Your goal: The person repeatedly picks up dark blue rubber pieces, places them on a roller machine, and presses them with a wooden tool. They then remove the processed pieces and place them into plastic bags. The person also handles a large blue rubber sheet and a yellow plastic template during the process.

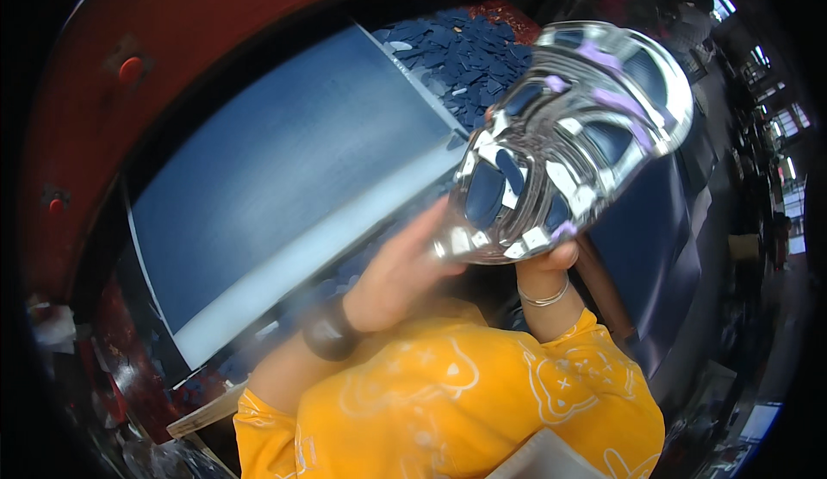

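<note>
A shiny metal cutting die (573,139) with several curved openings is raised and tilted in front of me. White and purple pads sit between its walls, and dark blue material shows in its openings. My left hand (405,259), slightly blurred, grips its lower left side; most of the fingers are hidden by the die. At the bottom edge, my right hand (549,270) is closed on it with the thumb showing. To the left, a dark blue sheet (284,156) lies flat beside a pale strip (319,264) along its near edge.
A red machine frame (189,27) with red buttons arches over the far left. Loose blue scraps (465,57) are heaped behind the sheet. More blue sheet material (642,238) hangs or lies at right, beside a brown bar (607,285).
</note>
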A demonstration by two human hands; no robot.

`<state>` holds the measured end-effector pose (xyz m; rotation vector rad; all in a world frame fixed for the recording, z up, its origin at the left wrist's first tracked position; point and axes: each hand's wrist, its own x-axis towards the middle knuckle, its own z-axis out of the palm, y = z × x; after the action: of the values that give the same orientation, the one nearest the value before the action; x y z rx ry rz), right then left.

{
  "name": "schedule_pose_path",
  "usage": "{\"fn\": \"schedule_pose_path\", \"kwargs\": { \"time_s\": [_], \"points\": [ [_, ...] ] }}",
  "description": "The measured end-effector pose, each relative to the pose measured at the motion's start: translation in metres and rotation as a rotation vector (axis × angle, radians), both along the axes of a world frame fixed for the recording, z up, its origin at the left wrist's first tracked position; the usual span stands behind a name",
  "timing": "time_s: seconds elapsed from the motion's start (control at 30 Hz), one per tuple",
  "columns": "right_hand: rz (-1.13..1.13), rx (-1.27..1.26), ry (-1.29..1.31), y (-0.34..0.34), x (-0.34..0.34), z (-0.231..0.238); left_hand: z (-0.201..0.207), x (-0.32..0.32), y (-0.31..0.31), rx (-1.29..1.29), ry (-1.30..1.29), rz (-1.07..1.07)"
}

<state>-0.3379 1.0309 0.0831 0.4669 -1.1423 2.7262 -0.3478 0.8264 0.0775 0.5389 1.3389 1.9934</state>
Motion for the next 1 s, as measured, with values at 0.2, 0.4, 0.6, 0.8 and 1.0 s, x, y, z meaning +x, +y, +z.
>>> {"fn": "schedule_pose_path", "kwargs": {
  "time_s": [0.2,0.4,0.6,0.8,1.0],
  "points": [
    [-0.133,0.097,0.226,-0.079,0.028,0.017,0.026,0.03,-0.067,-0.017,0.187,-0.009],
    [0.025,-0.053,0.15,-0.161,0.06,0.011,0.03,0.062,-0.133,-0.326,0.943,0.642],
    [0.101,-0.12,-0.013,-0.213,0.066,0.013,0.039,0.054,-0.171,-0.37,1.3,0.738],
    [0.155,0.115,-0.017,-0.226,0.045,0.014,0.041,0.074,-0.226,-0.247,1.123,0.326],
    [0.16,0.087,0.145,-0.248,0.025,0.006,0.036,0.07,-0.216,-0.499,0.944,0.722]
  ]
}}
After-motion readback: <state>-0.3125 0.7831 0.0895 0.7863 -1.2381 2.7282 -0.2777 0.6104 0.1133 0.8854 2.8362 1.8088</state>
